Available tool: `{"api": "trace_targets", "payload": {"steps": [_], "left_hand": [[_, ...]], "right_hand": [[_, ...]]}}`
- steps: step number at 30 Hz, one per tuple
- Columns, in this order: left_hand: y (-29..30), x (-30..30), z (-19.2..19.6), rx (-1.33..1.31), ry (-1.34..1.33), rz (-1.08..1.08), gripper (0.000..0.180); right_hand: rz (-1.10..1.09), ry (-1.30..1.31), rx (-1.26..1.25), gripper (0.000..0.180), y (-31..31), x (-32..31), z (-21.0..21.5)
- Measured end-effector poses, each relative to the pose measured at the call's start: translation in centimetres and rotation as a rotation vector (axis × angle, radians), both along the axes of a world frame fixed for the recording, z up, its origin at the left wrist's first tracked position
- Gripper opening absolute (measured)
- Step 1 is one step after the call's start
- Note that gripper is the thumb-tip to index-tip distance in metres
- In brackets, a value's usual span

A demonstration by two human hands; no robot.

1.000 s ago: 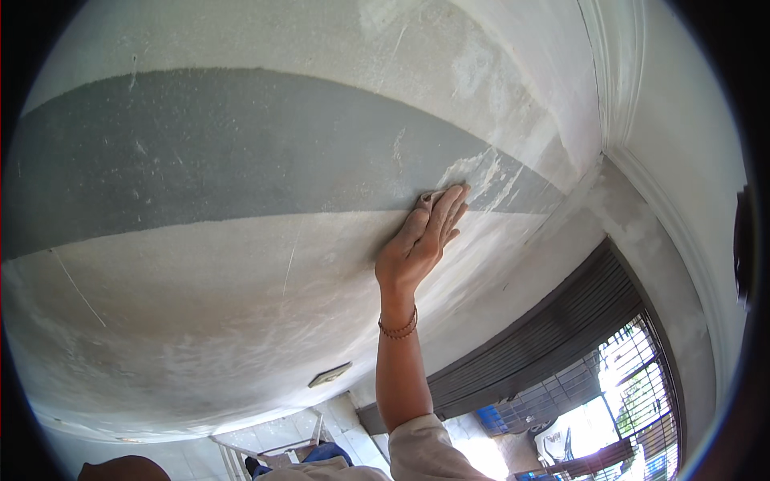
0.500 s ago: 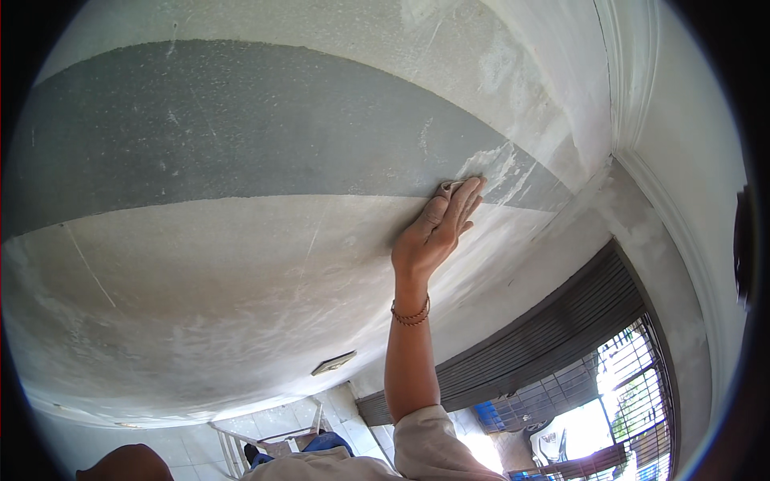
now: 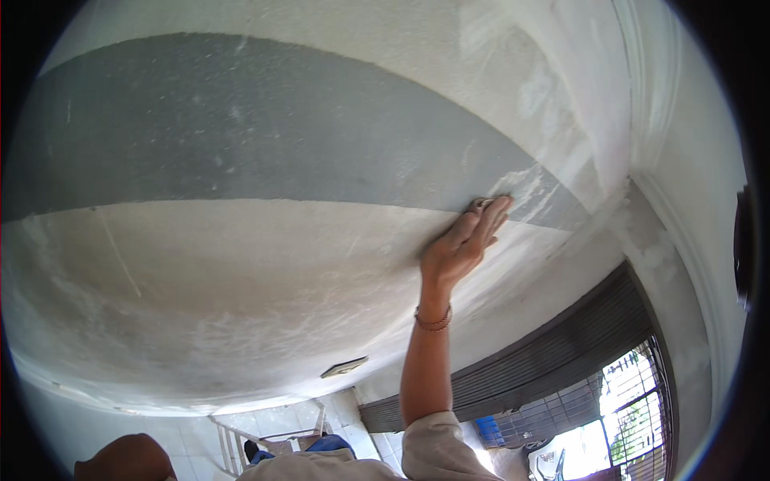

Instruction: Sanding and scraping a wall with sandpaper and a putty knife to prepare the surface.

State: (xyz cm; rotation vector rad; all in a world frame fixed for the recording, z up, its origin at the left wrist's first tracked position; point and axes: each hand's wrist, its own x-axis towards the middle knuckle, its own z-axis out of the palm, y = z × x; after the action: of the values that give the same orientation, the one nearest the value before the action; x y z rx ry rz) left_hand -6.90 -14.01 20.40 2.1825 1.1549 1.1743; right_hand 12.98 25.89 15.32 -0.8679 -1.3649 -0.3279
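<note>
My right hand [image 3: 459, 250] presses against the wall with its fingers stretched upward and held together. Pinched beneath the thumb and fingers is a folded piece of sandpaper [image 3: 483, 204], of which only a curled edge shows. It lies at the lower border of a dark grey painted band [image 3: 305, 128]. Just beyond the fingertips, a whitish scuffed patch [image 3: 525, 186] marks the band near its right end. A thin braided bracelet [image 3: 434, 321] circles my right wrist. My left hand is out of view; a bare bent part of my arm [image 3: 128, 458] shows at the lower left.
Bare, streaky plaster [image 3: 241, 272] surrounds the band. Low on the wall sits a small plate [image 3: 345, 367]. Beneath me stands a pale ladder frame [image 3: 228, 445] on a tiled floor. To the right are a dark roller shutter [image 3: 521, 345], a barred opening [image 3: 638, 401] and white moulding [image 3: 682, 232].
The view has shifted, so wall and arm appear farther right and lower. My right hand has slid only slightly rightward along the wall, still holding the sandpaper.
</note>
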Motion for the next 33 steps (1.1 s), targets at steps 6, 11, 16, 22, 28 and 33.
{"api": "trace_targets", "payload": {"steps": [6, 11, 16, 22, 28, 33], "left_hand": [[6.0, -3.8, -15.5, 0.285, -1.167, -0.519, 0.041], [11.2, -3.5, -22.8, 0.186, -1.326, -0.737, 0.094], [9.8, -4.2, -23.9, 0.188, -1.367, -0.712, 0.099], [8.4, -5.2, -23.7, 0.165, -1.214, -0.571, 0.094], [5.0, -3.3, -21.8, 0.396, -0.94, 0.402, 0.053], [5.2, -3.5, -17.8, 0.698, -1.033, 0.755, 0.035]], "right_hand": [[0.158, -0.047, 0.092, 0.045, 0.7, -1.5, -2.4], [0.007, 0.003, 0.057, 0.046, 1.3, 2.0, -0.2], [0.011, 0.011, 0.085, 0.046, -0.1, -0.6, -0.3], [0.071, 0.123, -0.014, 0.048, -0.3, -0.9, 0.7], [-0.057, -0.101, 0.228, 0.044, -6.1, -9.2, 3.9], [0.282, -0.395, 0.344, 0.052, -14.4, -16.6, 2.6]]}}
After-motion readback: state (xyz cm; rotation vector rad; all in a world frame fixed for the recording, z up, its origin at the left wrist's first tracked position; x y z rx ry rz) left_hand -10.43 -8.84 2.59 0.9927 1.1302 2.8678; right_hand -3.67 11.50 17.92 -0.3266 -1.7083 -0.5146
